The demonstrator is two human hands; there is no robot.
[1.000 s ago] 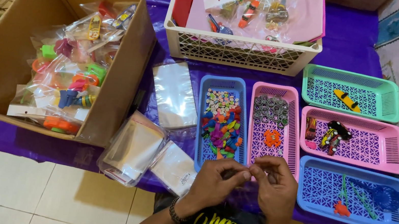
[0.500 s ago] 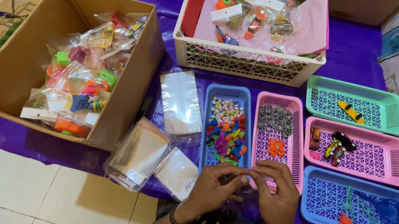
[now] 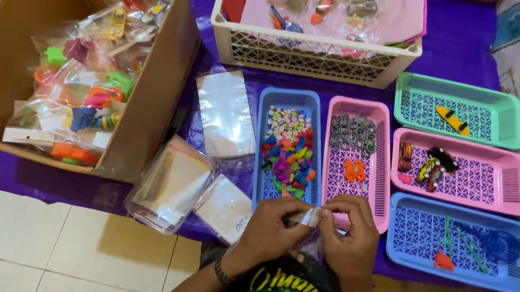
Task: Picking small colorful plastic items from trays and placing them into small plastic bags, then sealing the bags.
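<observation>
Both hands at lower centre of frame.
Left hand [image 3: 273, 225] and right hand [image 3: 349, 235] curled, fingertips pinching small clear plastic bag [image 3: 309, 218] between them, below blue tray [image 3: 289, 150].

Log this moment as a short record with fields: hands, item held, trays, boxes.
hands: left hand and right hand meet at the table's near edge
item held: small clear plastic bag, pinched by both
trays: narrow blue plastic tray of colourful beads; narrow pink plastic tray beside it
boxes: brown cardboard box of bagged toys; white plastic crate
</observation>
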